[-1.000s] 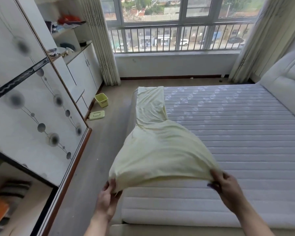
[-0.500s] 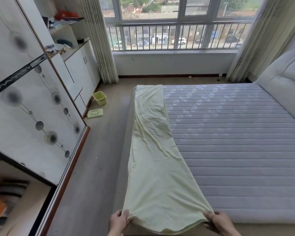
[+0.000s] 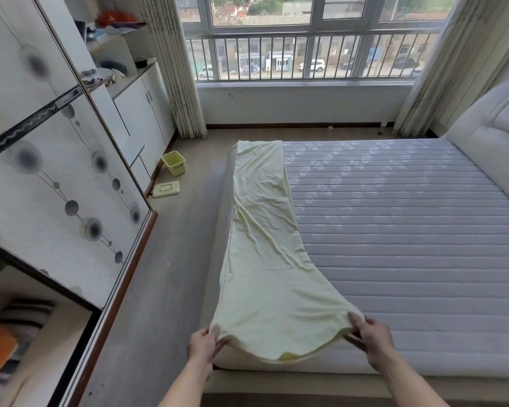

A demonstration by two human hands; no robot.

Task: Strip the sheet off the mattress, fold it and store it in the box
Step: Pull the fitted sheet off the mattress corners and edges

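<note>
Along the mattress's [image 3: 394,230] left edge lies the folded pale-yellow sheet [image 3: 265,245], its near end lifted. Left hand [image 3: 203,345] and right hand [image 3: 370,337] each pinch a corner; fingertips hide beneath cloth. Box [image 3: 174,163] sits on the floor.

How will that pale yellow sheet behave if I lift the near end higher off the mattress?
The sheet will likely drape and sag: its near edge already droops in a curve between the left hand and right hand. It looks light, since pinches at the corners hold it up. The far part, lying wrinkled on the mattress, would probably slide along rather than stay put.
</note>
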